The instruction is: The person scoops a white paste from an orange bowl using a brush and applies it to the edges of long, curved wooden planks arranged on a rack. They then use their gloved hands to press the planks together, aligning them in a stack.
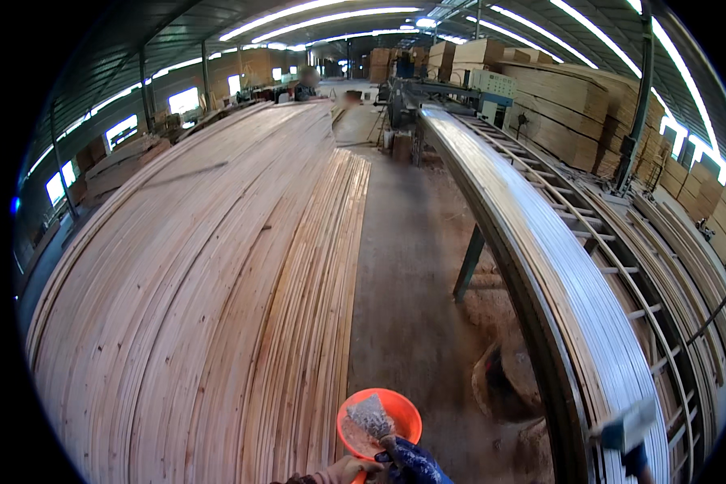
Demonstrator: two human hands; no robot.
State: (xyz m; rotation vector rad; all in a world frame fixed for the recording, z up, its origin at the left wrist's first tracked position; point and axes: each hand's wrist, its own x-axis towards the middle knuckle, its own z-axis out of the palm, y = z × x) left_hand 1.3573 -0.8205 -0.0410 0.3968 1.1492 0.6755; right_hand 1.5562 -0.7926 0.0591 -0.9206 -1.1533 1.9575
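Note:
An orange plastic scoop bowl is at the bottom centre, beside the near end of the wooden strips. Fingers of my left hand are closed round its short handle at the lower edge. Pinkish-brown putty-like material coats the inside. My right hand, in a dark blue glove, grips a putty knife with its smeared blade over the bowl. The knife's handle is mostly hidden by the glove. At lower right, a blurred tool with a pale blade and teal part is over the boards; I cannot tell who holds it.
Long wooden strips lie in a broad layer on the left. To the right runs a long bench carrying pale boards, with a green leg beneath. Beyond it are a slatted rail frame, stacked timber and a control cabinet.

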